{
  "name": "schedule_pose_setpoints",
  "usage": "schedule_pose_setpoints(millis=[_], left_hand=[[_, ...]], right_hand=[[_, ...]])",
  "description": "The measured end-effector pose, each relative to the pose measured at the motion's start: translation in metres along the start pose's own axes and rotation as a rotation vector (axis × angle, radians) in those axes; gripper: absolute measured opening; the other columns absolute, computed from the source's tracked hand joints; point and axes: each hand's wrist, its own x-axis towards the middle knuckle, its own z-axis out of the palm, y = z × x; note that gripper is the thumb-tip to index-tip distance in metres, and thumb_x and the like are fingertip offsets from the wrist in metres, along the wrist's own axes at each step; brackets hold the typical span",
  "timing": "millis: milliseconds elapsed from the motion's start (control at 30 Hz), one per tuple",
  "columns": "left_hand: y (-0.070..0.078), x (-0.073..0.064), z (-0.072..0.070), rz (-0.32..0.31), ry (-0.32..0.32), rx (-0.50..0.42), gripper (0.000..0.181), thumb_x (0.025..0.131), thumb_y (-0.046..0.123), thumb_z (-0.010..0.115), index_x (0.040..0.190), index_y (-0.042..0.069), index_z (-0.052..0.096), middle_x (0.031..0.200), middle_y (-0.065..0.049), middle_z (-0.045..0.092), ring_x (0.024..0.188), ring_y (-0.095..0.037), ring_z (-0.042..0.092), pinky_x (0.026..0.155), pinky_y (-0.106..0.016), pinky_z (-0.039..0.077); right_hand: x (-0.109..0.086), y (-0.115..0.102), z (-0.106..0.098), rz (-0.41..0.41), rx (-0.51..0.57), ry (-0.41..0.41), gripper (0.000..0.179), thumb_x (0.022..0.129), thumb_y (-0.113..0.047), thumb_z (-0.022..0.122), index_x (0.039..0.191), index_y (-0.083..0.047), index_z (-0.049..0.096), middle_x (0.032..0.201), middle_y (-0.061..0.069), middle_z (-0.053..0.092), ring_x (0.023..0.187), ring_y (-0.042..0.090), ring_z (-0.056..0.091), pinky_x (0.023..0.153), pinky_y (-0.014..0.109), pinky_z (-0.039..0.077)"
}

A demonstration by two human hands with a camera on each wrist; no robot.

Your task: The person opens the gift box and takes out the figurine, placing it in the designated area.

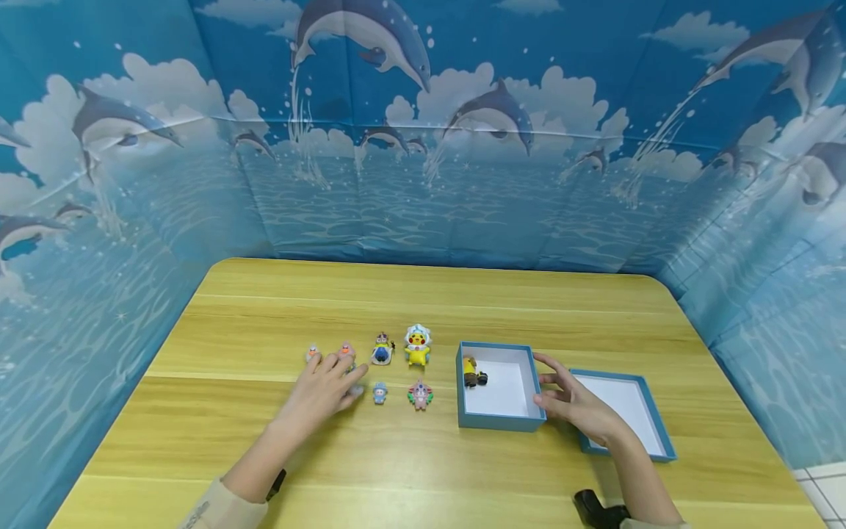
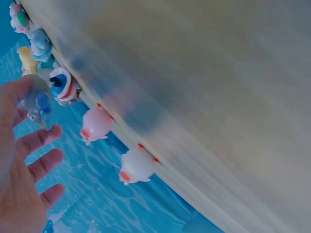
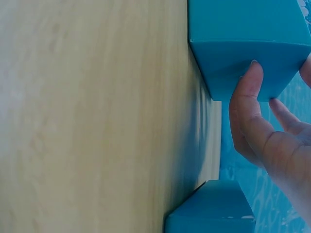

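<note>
My left hand (image 1: 322, 393) pinches a small blue-grey figurine (image 2: 40, 103) between thumb and forefinger, the other fingers spread. Close by stand a pink duck-like figurine (image 2: 96, 123) and a white one (image 2: 137, 165), partly behind the hand in the head view. My right hand (image 1: 577, 408) grips the right wall of an open blue box (image 1: 499, 422), thumb at the rim and fingers against the outside. Inside, by the left wall, lies a yellow and brown figurine (image 1: 470, 372) with black parts.
Between left hand and box stand a crowned figurine (image 1: 381, 350), a yellow figurine with white hood (image 1: 417, 347), a small light-blue figurine (image 1: 380, 393) and a pink-green one (image 1: 420, 395). The blue box lid (image 1: 624, 404) lies to the right on the wooden table (image 1: 410, 470).
</note>
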Motion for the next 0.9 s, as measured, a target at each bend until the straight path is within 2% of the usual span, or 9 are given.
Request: schedule_pose_setpoints(millis=[300,667,900], left_hand=[[-0.005,-0.009,0.003,-0.019,-0.057,-0.01,0.041,0.081,0.041,0.064,0.116,0.02,0.056,0.114,-0.004,0.054,0.093,-0.025,0.05,0.091,-0.047,0.04],[-0.004,-0.012,0.0,-0.002,-0.134,0.076,0.042,0.081,0.045,0.062,0.117,0.024,0.056,0.107,0.002,0.053,0.093,-0.02,0.048,0.088,-0.04,0.041],[-0.003,-0.013,-0.001,-0.025,-0.172,0.017,0.04,0.084,0.041,0.06,0.119,0.022,0.054,0.111,0.0,0.052,0.097,-0.021,0.048,0.093,-0.043,0.039]], right_hand=[[0.0,0.0,0.0,-0.007,0.006,-0.003,0.073,0.091,-0.014,0.056,0.146,-0.015,0.008,0.135,0.031,0.02,0.118,0.044,0.037,0.081,0.036,0.046],[0.0,0.0,0.0,-0.004,0.011,-0.004,0.073,0.091,-0.013,0.056,0.146,-0.015,0.008,0.136,0.031,0.019,0.118,0.045,0.036,0.081,0.036,0.046],[0.0,0.0,0.0,-0.005,0.006,-0.001,0.073,0.091,-0.013,0.055,0.146,-0.015,0.008,0.135,0.031,0.019,0.118,0.044,0.036,0.081,0.036,0.046]])
